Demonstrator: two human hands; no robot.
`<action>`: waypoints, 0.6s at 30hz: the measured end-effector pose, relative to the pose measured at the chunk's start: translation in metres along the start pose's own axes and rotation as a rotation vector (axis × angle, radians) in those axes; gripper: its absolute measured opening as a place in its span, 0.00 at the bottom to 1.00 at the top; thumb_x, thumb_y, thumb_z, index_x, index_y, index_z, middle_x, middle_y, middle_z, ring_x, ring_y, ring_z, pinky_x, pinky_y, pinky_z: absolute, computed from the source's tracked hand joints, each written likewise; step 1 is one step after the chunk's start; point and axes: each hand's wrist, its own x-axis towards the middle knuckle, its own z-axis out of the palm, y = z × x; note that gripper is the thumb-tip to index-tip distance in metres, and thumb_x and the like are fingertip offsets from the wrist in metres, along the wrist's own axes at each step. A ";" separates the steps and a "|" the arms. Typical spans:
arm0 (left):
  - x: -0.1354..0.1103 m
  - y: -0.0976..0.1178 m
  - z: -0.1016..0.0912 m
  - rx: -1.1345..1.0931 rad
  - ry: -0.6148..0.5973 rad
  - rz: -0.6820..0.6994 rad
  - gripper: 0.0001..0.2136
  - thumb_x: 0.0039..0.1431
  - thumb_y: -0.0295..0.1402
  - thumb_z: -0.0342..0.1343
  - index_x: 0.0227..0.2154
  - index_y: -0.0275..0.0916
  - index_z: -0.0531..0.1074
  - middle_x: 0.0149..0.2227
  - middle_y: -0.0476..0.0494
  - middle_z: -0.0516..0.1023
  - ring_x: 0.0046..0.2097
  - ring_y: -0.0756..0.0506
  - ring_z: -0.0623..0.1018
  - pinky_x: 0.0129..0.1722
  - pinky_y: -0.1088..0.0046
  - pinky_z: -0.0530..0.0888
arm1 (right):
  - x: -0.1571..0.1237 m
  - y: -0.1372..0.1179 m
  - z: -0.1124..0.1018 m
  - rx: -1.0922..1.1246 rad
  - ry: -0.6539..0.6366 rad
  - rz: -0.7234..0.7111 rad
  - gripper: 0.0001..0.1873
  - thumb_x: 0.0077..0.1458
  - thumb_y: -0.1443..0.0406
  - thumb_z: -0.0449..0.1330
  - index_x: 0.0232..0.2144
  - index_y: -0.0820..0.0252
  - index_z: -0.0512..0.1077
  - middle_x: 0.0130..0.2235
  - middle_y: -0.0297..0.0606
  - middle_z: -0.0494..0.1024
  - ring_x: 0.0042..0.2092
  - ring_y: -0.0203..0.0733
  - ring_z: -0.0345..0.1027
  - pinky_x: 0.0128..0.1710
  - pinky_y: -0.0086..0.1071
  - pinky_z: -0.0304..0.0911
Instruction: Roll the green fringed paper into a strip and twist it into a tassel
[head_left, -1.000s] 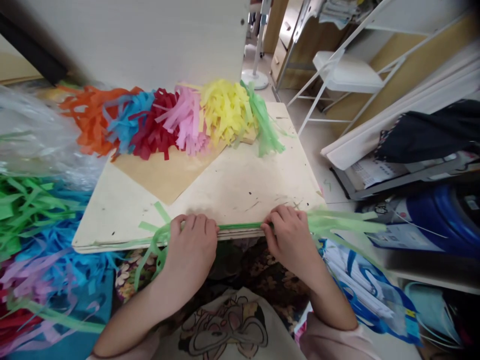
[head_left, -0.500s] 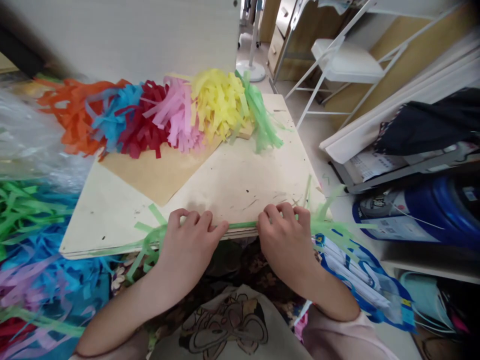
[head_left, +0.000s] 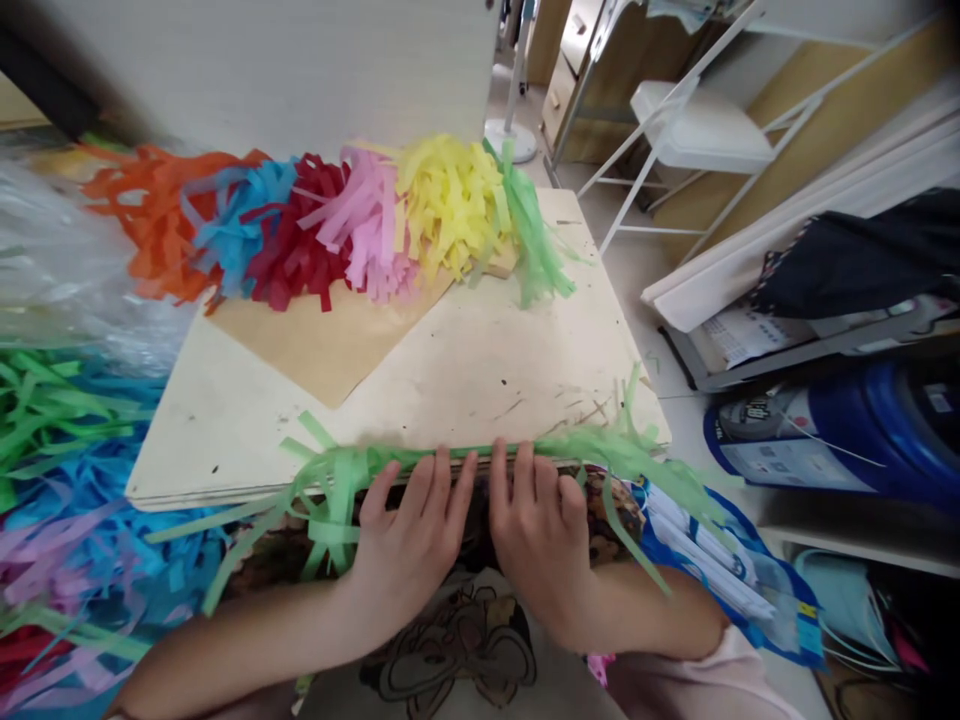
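A person's 2 bare hands rest side by side at the near edge of a pale wooden board (head_left: pixel 465 370). The left hand (head_left: pixel 409 545) and the right hand (head_left: pixel 536 540) lie palm down, fingers extended and slightly spread, fingertips pressing on a green fringed paper strip (head_left: pixel 480 455). Neither hand pinches it; the index fingers sit just beside each other, close but apart.

The strip runs along the board's front edge, its middle rolled tight under the fingertips. Loose green fringe spills off at both ends, drooping over the edge to the left and fanning out to the right.

At the far side of the board lies a row of fringed paper bundles (head_left: pixel 330 225), ordered orange, blue, red, pink, yellow and green from left to right, partly over a brown sheet of paper (head_left: pixel 322 350). More loose coloured strips (head_left: pixel 52 480) are heaped left of the board. A white folding chair (head_left: pixel 697 125) stands beyond on the right.
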 end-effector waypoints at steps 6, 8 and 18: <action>-0.001 0.000 0.007 -0.031 -0.027 0.022 0.16 0.53 0.22 0.40 0.43 0.34 0.65 0.44 0.42 0.70 0.45 0.45 0.66 0.48 0.61 0.53 | -0.003 -0.005 -0.001 -0.036 -0.030 -0.025 0.21 0.52 0.72 0.42 0.49 0.63 0.59 0.39 0.50 0.71 0.35 0.43 0.61 0.36 0.37 0.43; 0.001 -0.002 0.009 -0.053 -0.024 0.048 0.16 0.53 0.22 0.40 0.43 0.31 0.66 0.43 0.40 0.70 0.45 0.45 0.66 0.47 0.63 0.55 | -0.001 -0.002 0.001 -0.018 -0.020 -0.028 0.21 0.52 0.72 0.42 0.48 0.64 0.61 0.38 0.49 0.71 0.35 0.43 0.60 0.35 0.37 0.43; 0.012 -0.027 0.007 -0.218 0.002 0.176 0.08 0.49 0.22 0.48 0.31 0.32 0.70 0.28 0.44 0.71 0.31 0.46 0.69 0.34 0.69 0.64 | -0.002 0.025 0.022 0.078 0.308 -0.031 0.08 0.47 0.71 0.53 0.31 0.60 0.70 0.35 0.32 0.71 0.42 0.40 0.56 0.42 0.36 0.41</action>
